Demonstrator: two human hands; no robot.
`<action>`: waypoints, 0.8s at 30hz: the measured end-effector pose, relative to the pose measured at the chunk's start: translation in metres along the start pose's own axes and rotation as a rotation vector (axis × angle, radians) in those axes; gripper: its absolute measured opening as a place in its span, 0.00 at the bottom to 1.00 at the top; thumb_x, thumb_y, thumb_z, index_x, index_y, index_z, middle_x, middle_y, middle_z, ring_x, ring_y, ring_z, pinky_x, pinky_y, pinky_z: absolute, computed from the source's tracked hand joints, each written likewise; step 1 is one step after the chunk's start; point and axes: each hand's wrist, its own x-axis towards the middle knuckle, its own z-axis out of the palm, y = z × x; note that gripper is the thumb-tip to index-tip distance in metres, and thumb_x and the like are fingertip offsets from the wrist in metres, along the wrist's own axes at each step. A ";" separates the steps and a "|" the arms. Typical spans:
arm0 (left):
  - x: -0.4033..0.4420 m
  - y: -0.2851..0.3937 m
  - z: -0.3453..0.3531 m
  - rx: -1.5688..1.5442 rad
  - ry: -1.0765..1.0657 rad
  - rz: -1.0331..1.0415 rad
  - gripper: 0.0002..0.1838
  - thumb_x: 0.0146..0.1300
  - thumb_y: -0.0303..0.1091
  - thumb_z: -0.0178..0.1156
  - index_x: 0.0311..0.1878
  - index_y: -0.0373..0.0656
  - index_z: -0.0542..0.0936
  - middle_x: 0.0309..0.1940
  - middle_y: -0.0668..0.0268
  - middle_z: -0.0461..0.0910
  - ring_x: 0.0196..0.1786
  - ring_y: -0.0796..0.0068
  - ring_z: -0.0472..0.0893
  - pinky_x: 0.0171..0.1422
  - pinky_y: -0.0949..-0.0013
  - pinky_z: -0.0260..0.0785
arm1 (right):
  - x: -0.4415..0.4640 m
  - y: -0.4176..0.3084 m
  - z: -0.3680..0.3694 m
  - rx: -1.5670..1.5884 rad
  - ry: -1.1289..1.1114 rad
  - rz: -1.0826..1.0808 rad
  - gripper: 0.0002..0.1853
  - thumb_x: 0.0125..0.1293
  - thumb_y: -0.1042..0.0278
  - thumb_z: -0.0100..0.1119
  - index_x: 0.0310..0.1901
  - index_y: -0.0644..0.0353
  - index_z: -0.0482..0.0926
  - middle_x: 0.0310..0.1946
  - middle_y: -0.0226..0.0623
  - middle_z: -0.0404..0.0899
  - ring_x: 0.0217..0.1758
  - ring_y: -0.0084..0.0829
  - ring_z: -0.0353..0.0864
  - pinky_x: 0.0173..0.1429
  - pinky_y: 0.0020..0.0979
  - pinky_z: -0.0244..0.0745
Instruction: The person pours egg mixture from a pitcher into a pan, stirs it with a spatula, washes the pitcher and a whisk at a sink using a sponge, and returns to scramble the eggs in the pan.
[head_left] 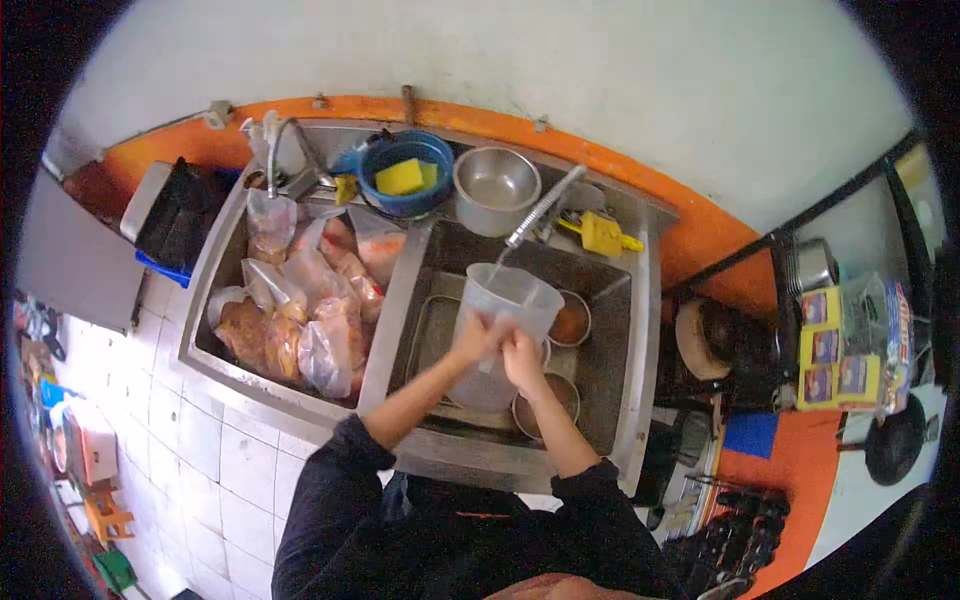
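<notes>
Over the right sink basin (418, 335), I hold a translucent plastic pitcher (512, 296) tilted under the faucet (545, 207). A thin stream of water runs from the spout into its mouth. My left hand (478, 340) is closed on the pitcher's near side, slightly blurred. Beside it, my right hand (522, 360) also grips the pitcher, its fingertips partly hidden. Below my hands in the basin sit another translucent container (485, 388) and round bowls with brownish contents, one bowl (571, 318) behind and another bowl (548, 408) nearer me.
Several clear bags of raw meat (320, 290) fill the left basin. Along the back ledge stand a blue basket (405, 200) with a yellow sponge (400, 177), a metal pot (497, 190) and a yellow brush-like tool (602, 235). A shelf with packages (850, 345) is at right.
</notes>
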 end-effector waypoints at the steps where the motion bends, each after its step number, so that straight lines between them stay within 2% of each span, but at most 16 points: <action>1: -0.013 0.020 -0.013 0.014 -0.041 -0.161 0.36 0.45 0.52 0.63 0.46 0.27 0.66 0.40 0.48 0.73 0.38 0.65 0.75 0.40 0.63 0.68 | 0.004 -0.002 0.004 -0.232 -0.036 0.013 0.13 0.58 0.64 0.48 0.38 0.65 0.75 0.32 0.48 0.77 0.38 0.41 0.77 0.46 0.36 0.69; 2: -0.026 0.040 -0.027 0.022 -0.083 -0.325 0.37 0.45 0.52 0.62 0.48 0.27 0.67 0.39 0.48 0.74 0.38 0.68 0.75 0.39 0.64 0.68 | 0.008 -0.020 0.002 -0.236 -0.053 -0.002 0.13 0.58 0.64 0.48 0.38 0.65 0.75 0.32 0.48 0.77 0.38 0.41 0.77 0.46 0.36 0.69; 3: -0.019 0.018 -0.029 0.012 -0.061 -0.323 0.37 0.45 0.52 0.62 0.48 0.27 0.67 0.39 0.48 0.74 0.38 0.68 0.75 0.39 0.64 0.68 | 0.012 -0.039 -0.005 -0.512 -0.306 -0.053 0.13 0.57 0.64 0.47 0.36 0.65 0.75 0.32 0.49 0.77 0.38 0.42 0.76 0.45 0.37 0.69; 4: -0.003 -0.020 -0.026 -0.083 -0.177 -0.133 0.35 0.45 0.52 0.62 0.46 0.30 0.69 0.37 0.49 0.75 0.38 0.68 0.76 0.39 0.64 0.68 | 0.017 -0.067 -0.008 -0.792 -0.556 -0.106 0.13 0.56 0.64 0.47 0.35 0.65 0.75 0.33 0.50 0.76 0.38 0.43 0.76 0.43 0.38 0.69; 5: 0.006 -0.042 -0.029 -0.172 -0.291 0.061 0.33 0.46 0.53 0.61 0.45 0.32 0.72 0.35 0.50 0.77 0.38 0.68 0.77 0.38 0.64 0.68 | 0.026 -0.101 -0.005 -0.893 -0.548 -0.176 0.12 0.56 0.64 0.47 0.34 0.63 0.76 0.32 0.49 0.76 0.38 0.44 0.76 0.43 0.40 0.69; 6: -0.002 -0.018 -0.033 -0.088 -0.204 0.030 0.29 0.45 0.52 0.60 0.41 0.35 0.75 0.31 0.51 0.78 0.36 0.62 0.78 0.38 0.62 0.68 | 0.042 -0.131 0.000 -0.990 -0.536 -0.248 0.12 0.55 0.63 0.47 0.33 0.61 0.77 0.32 0.48 0.76 0.37 0.46 0.76 0.42 0.41 0.69; 8: -0.013 0.008 -0.032 0.182 -0.031 -0.009 0.26 0.46 0.52 0.59 0.36 0.35 0.76 0.26 0.51 0.78 0.31 0.55 0.78 0.33 0.60 0.68 | 0.088 -0.174 0.033 -0.860 -0.234 -0.426 0.11 0.54 0.64 0.47 0.31 0.59 0.78 0.30 0.46 0.77 0.34 0.45 0.76 0.40 0.41 0.71; 10: -0.015 -0.001 -0.029 0.173 -0.108 -0.002 0.25 0.47 0.52 0.59 0.34 0.35 0.75 0.22 0.50 0.76 0.28 0.53 0.78 0.32 0.59 0.68 | 0.156 -0.192 0.075 -0.749 -0.067 -0.663 0.10 0.54 0.68 0.47 0.33 0.58 0.79 0.32 0.47 0.77 0.36 0.45 0.76 0.41 0.41 0.71; 11: -0.019 0.002 -0.031 0.202 -0.098 0.042 0.24 0.46 0.52 0.59 0.32 0.36 0.75 0.21 0.50 0.76 0.27 0.53 0.77 0.32 0.59 0.68 | 0.177 -0.211 0.092 -0.907 -0.122 -0.527 0.11 0.53 0.72 0.46 0.35 0.57 0.79 0.34 0.47 0.77 0.40 0.44 0.76 0.43 0.41 0.71; 15: -0.048 0.009 -0.056 0.251 -0.035 0.161 0.23 0.46 0.51 0.60 0.32 0.38 0.76 0.18 0.52 0.75 0.24 0.55 0.77 0.30 0.59 0.69 | 0.305 -0.164 0.164 -1.072 -0.283 -0.501 0.15 0.53 0.74 0.46 0.42 0.55 0.77 0.43 0.48 0.74 0.48 0.42 0.73 0.49 0.39 0.70; 16: -0.050 -0.006 -0.058 0.249 -0.011 0.220 0.23 0.46 0.51 0.60 0.34 0.38 0.76 0.17 0.52 0.75 0.23 0.56 0.78 0.29 0.60 0.69 | 0.325 -0.141 0.175 -1.132 -0.261 -0.529 0.14 0.56 0.71 0.44 0.41 0.58 0.77 0.44 0.47 0.74 0.48 0.42 0.73 0.49 0.40 0.70; 17: -0.061 -0.001 -0.069 0.164 -0.070 0.108 0.23 0.46 0.50 0.61 0.37 0.39 0.77 0.16 0.54 0.75 0.22 0.56 0.77 0.27 0.61 0.69 | 0.338 -0.126 0.182 -1.190 -0.241 -0.555 0.14 0.58 0.68 0.41 0.40 0.61 0.77 0.45 0.47 0.74 0.49 0.42 0.74 0.49 0.41 0.70; 18: -0.067 0.001 -0.080 0.153 -0.048 0.193 0.22 0.46 0.48 0.62 0.38 0.40 0.77 0.14 0.55 0.74 0.20 0.58 0.77 0.25 0.63 0.69 | 0.346 -0.129 0.188 -1.187 -0.240 -0.566 0.14 0.58 0.68 0.41 0.40 0.61 0.77 0.45 0.47 0.74 0.49 0.42 0.74 0.49 0.41 0.70; 20: -0.081 -0.007 -0.091 0.116 0.007 0.235 0.21 0.45 0.47 0.63 0.37 0.39 0.78 0.13 0.55 0.73 0.18 0.60 0.77 0.24 0.64 0.68 | 0.357 -0.131 0.201 -1.249 -0.372 -0.184 0.15 0.57 0.72 0.45 0.45 0.58 0.75 0.53 0.43 0.68 0.57 0.41 0.67 0.53 0.39 0.67; 23: -0.088 -0.004 -0.108 0.040 0.028 0.244 0.19 0.45 0.45 0.64 0.34 0.39 0.78 0.11 0.56 0.72 0.15 0.65 0.76 0.21 0.67 0.67 | 0.372 -0.124 0.214 -1.190 -0.282 -0.096 0.15 0.58 0.71 0.44 0.45 0.59 0.75 0.51 0.46 0.69 0.55 0.41 0.68 0.54 0.39 0.67; 24: -0.090 -0.002 -0.112 -0.001 0.007 0.202 0.18 0.44 0.44 0.65 0.32 0.38 0.79 0.11 0.56 0.71 0.14 0.68 0.75 0.20 0.68 0.66 | 0.375 -0.120 0.215 -1.175 -0.215 -0.255 0.14 0.56 0.73 0.46 0.44 0.59 0.75 0.46 0.48 0.72 0.51 0.42 0.72 0.52 0.39 0.69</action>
